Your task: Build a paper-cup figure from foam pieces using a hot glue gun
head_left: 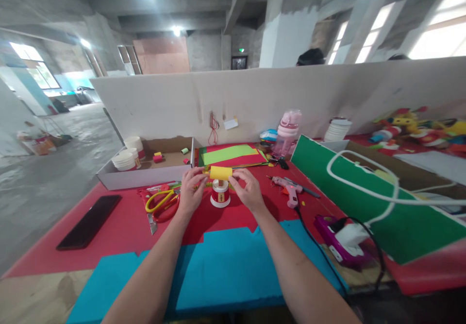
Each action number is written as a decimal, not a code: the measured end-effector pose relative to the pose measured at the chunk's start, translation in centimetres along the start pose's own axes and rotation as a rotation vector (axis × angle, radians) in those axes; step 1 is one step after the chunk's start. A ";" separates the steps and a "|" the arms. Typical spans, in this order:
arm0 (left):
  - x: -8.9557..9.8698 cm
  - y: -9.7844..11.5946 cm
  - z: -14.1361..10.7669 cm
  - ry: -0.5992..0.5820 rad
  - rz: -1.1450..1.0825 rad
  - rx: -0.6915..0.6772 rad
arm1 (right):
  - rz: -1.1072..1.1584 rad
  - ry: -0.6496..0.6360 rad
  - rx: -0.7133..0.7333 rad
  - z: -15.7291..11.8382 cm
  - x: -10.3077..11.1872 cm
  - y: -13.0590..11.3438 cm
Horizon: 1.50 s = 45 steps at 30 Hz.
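Between my hands is a small yellow roll (221, 173), which looks like rolled foam or paper sheet. My left hand (192, 188) pinches its left end with the fingertips. At the right end, the fingers of my right hand (249, 188) are closed on it too. Just below the roll stands an upturned white cup (220, 198) with a red band and a gold label. The roll hides part of what is on top of the cup, so I cannot tell whether the two touch.
Yellow-handled scissors (160, 201) and a black phone (89, 222) lie left. A cardboard tray (145, 176) holds cups and small rolls. Coloured sheets (233, 156) lie behind. On the right are a pink glue gun (289, 188), a purple power strip (342, 246) and a green panel (364, 202).
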<state>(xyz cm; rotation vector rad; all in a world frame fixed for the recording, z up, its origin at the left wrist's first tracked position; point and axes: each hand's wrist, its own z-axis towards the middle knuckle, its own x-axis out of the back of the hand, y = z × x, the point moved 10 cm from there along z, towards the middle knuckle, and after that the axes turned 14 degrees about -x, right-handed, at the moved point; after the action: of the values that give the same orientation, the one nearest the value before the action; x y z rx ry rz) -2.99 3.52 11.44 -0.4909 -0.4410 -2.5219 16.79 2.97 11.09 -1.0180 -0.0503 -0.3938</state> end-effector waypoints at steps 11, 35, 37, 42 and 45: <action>0.9 0.7 0.3 0.038 -0.022 0.014 | 0.041 0.031 -0.031 0.4 1.1 0.4; -1.5 3.6 1.6 -0.203 0.123 -0.124 | 0.167 -0.161 -0.153 0.0 -2.7 2.3; -1.8 3.5 1.7 -0.206 0.120 -0.117 | 0.111 -0.147 -0.149 0.1 -3.0 2.6; -2.4 3.9 1.8 -0.239 0.118 -0.141 | -0.103 -0.091 -0.082 0.7 -3.3 3.4; -2.4 4.0 1.7 -0.238 0.118 -0.144 | -0.118 -0.130 -0.057 0.8 -3.7 3.5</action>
<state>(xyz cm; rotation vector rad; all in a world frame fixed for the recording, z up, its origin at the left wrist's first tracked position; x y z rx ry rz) 1.56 2.06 12.77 -0.8521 -0.3083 -2.4012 14.66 6.41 7.82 -1.0997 -0.2179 -0.4386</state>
